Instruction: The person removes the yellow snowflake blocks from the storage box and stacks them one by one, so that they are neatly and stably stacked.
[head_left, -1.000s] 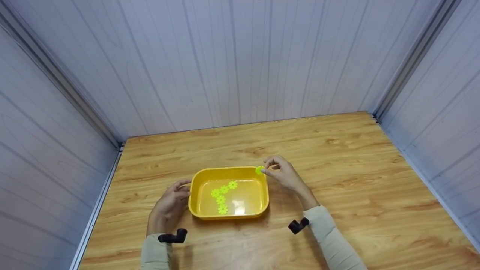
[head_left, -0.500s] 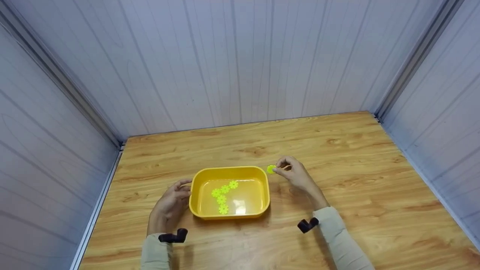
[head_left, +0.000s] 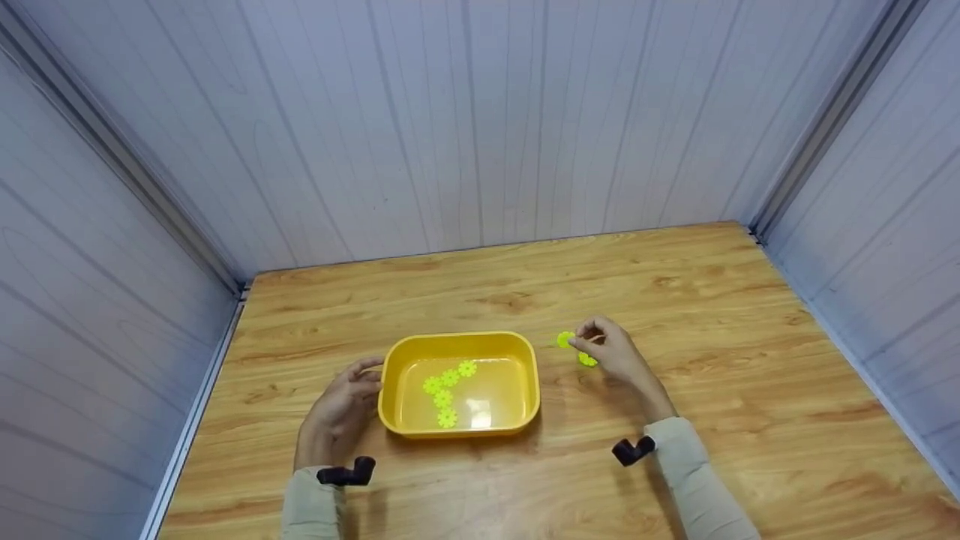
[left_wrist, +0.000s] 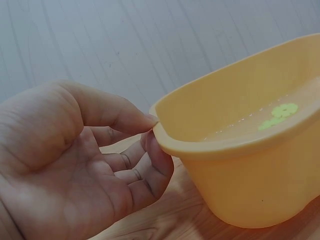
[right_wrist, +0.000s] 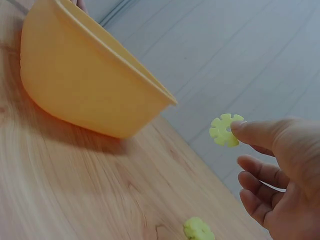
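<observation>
A yellow plastic basin point(head_left: 459, 433) stands on the wooden table, with several flower-shaped notched discs point(head_left: 443, 398) lying flat inside it. My left hand point(head_left: 341, 409) is at its left end; in the left wrist view, thumb and forefinger pinch the rim point(left_wrist: 225, 146). Right of the basin, my right hand point(head_left: 611, 354) pinches one yellow-green notched disc point(right_wrist: 222, 131) by its edge between thumb and forefinger, above the table. Its other fingers are loosely curled. Below that hand, more yellow-green discs point(right_wrist: 198, 228) lie on the table, apparently stacked, partly hidden in the head view.
The wooden tabletop point(head_left: 480, 292) runs back to a pale panelled wall point(head_left: 450, 127). Similar side walls close it in at left and right. A black wrist mount point(head_left: 634, 451) sits on the right sleeve, another mount point(head_left: 349, 472) on the left.
My right hand has moved right with its disc, from over the basin's far right corner to beside the basin. Discs on the table below it have come into sight. The left hand stays at the rim.
</observation>
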